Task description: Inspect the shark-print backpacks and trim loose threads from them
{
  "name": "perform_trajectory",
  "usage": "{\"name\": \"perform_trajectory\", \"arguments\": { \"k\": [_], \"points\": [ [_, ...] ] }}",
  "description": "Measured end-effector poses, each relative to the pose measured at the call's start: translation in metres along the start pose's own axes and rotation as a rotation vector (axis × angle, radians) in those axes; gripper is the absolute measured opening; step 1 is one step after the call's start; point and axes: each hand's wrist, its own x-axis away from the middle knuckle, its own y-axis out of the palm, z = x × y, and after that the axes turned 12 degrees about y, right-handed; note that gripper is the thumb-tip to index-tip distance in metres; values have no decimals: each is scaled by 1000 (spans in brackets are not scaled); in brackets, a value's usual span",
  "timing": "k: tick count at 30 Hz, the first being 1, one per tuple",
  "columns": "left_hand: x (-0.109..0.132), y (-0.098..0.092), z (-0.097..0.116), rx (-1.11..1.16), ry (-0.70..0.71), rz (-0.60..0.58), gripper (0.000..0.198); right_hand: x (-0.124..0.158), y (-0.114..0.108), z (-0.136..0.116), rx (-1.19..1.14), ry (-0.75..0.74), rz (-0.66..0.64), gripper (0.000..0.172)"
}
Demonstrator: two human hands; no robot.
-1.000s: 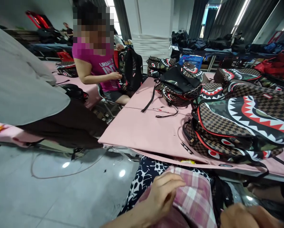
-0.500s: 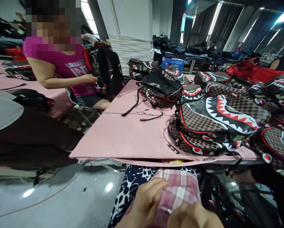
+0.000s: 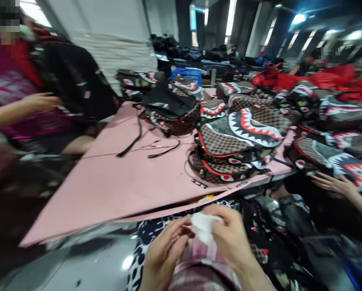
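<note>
A small white crumpled piece that looks like tissue (image 3: 204, 227) is between my hands, above my lap. My right hand (image 3: 231, 234) grips it from the right with bent fingers. On the other side, the curled fingers of my left hand (image 3: 169, 248) pinch at its left edge, partly blurred. Pink plaid cloth (image 3: 199, 250) lies over my lap below them, on top of dark blue and white patterned fabric (image 3: 135, 258). Beyond my hands, brown checkered backpacks with a shark-mouth print (image 3: 241, 137) lie stacked at the edge of the pink table (image 3: 108, 190).
A black-topped backpack (image 3: 171, 105) with loose straps lies farther back. At left, a person in a magenta shirt (image 3: 11, 101) handles a dark backpack (image 3: 78, 81). Another person's hand (image 3: 338, 184) rests near a backpack (image 3: 335, 157) at right. A blue crate (image 3: 187, 76) stands behind.
My view has swung right, so the table and backpacks appear farther left. My hands have come up, and the white piece now shows between them. Another person's hand has appeared at right.
</note>
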Motion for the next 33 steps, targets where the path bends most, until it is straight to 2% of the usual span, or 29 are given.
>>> {"name": "perform_trajectory", "arguments": {
  "k": [2, 4, 6, 9, 12, 14, 16, 20, 21, 23, 25, 28, 30, 33],
  "points": [
    [-4, 10, -8, -75, 64, -52, 31, -5, 4, 9, -404, 167, -428, 28],
    [-9, 20, -20, -191, 152, -115, 25, -7, 5, 24, -678, 321, -610, 28],
    [-12, 30, -33, -301, 193, -154, 25, -5, 2, 43, -733, 382, -591, 28],
    [-9, 43, -45, -415, 220, -224, 28, -1, -10, 69, -647, 300, -607, 29],
    [-2, 61, -49, -529, 459, -268, 20, -5, -21, 88, -630, 223, -633, 37],
    [4, 78, -50, -614, 637, -304, 15, -12, -25, 102, -661, 252, -562, 39],
    [9, 98, -55, -655, 699, -406, 17, -23, -27, 118, -692, 292, -463, 32],
    [12, 132, -82, -571, 555, -757, 28, -56, -38, 162, -802, 387, -380, 32],
    [11, 138, -91, -571, 508, -811, 35, -68, -44, 176, -842, 425, -350, 35],
    [3, 150, -109, -620, 460, -835, 42, -95, -59, 207, -919, 501, -239, 39],
    [-12, 165, -124, -682, 489, -842, 38, -123, -76, 240, -968, 566, -99, 36],
    [-50, 203, -138, -720, 682, -934, 34, -161, -99, 289, -1002, 676, 84, 28],
    [-82, 242, -145, -745, 843, -1020, 35, -183, -109, 318, -1005, 742, 177, 25],
    [-132, 312, -157, -857, 1049, -1147, 37, -218, -115, 355, -997, 830, 250, 22]
  ]
}}
